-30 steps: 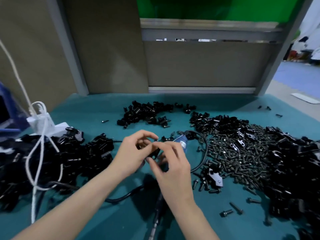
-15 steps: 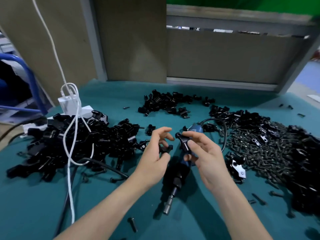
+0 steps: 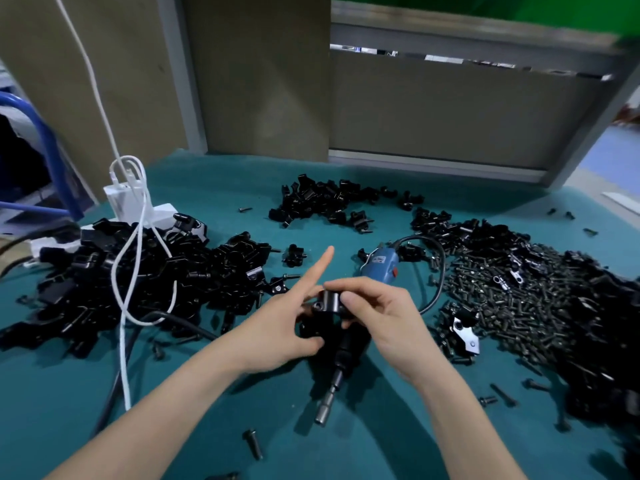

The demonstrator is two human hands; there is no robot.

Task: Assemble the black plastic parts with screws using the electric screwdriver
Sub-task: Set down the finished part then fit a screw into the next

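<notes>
A small black plastic part (image 3: 330, 301) is held above the green table (image 3: 207, 393) between both hands. My right hand (image 3: 384, 317) pinches it from the right with thumb and fingertips. My left hand (image 3: 277, 330) meets it from the left, thumb and lower fingers curled on its dark underside, index finger pointing straight out. The electric screwdriver (image 3: 379, 266) lies on the table under the hands, blue body away from me and metal tip (image 3: 325, 408) toward me. A heap of dark screws (image 3: 512, 306) lies to the right.
Large piles of black parts lie at the left (image 3: 138, 282), the back (image 3: 322, 202) and the far right (image 3: 595, 323). A white charger (image 3: 128, 199) and its white cable (image 3: 130, 271) cross the left pile. A loose screw (image 3: 252, 443) lies near me. Partition walls close off the back.
The view has swung left and closer. My hands have brought the black part together between them, and my left index finger has straightened. The screwdriver stays on the table.
</notes>
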